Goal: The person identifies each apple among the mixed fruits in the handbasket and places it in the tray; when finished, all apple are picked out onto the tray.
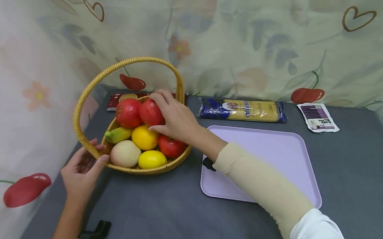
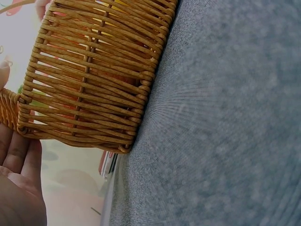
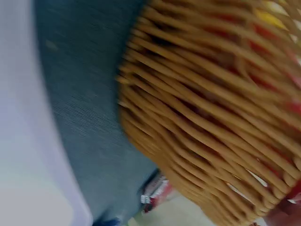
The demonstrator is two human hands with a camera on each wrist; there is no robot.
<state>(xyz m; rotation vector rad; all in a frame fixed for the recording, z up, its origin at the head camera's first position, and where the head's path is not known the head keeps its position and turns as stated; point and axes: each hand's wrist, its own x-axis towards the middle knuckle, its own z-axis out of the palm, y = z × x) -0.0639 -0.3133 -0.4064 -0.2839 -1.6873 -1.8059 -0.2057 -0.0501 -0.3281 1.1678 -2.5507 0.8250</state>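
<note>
A yellow wicker basket (image 1: 158, 171) with a tall arched handle stands at the left of the table, full of fruit. My left hand (image 1: 81, 168) holds the basket where the handle (image 1: 79, 125) meets the rim, thumb in front and fingers behind; the left wrist view shows this grip from the side. From above, my right hand (image 1: 175, 117) grips a round red fruit (image 1: 150, 113) at the basket's back. Around it lie a pomegranate (image 1: 128, 113), a banana (image 1: 118, 134), an orange (image 1: 144, 137), a peach (image 1: 125, 154), a lemon (image 1: 152, 160) and a red apple (image 1: 172, 147).
A lilac tray (image 1: 260, 165) lies right of the basket, under my right forearm. Along the back are a pasta packet (image 1: 243, 110), a white-and-purple pouch (image 1: 318, 118) and a red packet (image 1: 113, 102) partly behind the basket. A patterned curtain (image 1: 230, 46) hangs behind.
</note>
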